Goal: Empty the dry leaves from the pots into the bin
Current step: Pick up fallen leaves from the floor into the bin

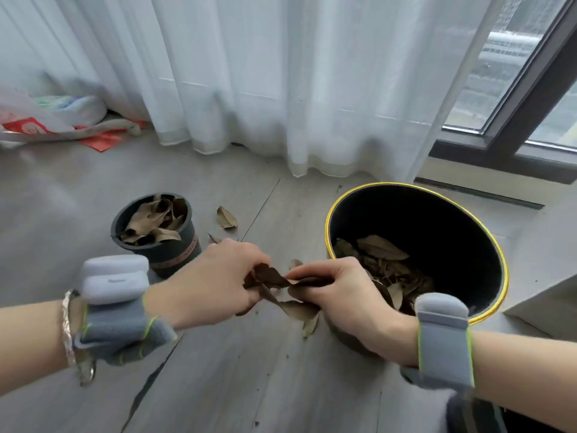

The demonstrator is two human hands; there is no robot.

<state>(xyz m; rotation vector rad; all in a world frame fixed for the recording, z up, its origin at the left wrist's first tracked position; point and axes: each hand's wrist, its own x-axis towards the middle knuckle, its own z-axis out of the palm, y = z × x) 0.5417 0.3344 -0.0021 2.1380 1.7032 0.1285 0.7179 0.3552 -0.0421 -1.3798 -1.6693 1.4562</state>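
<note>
Matt dark plastic pot (162, 242), brittle dry leaves (278, 285), sheer white cloth curtain (281, 82), smooth grey wood-look floor (218, 370).

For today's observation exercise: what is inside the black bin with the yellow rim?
Dry brown leaves lie piled inside the bin. The right hand covers the pile's near edge, and the leaves hide the bin's bottom.

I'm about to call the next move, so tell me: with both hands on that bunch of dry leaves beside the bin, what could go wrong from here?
1. The bunch of leaves, held by the left hand and right hand, is over the floor, not the bin; hanging leaves could drop in transit.
2. Loose leaves already on the floor may get missed.
3. The pot, still full, stands close to the left forearm and could be knocked.
</note>
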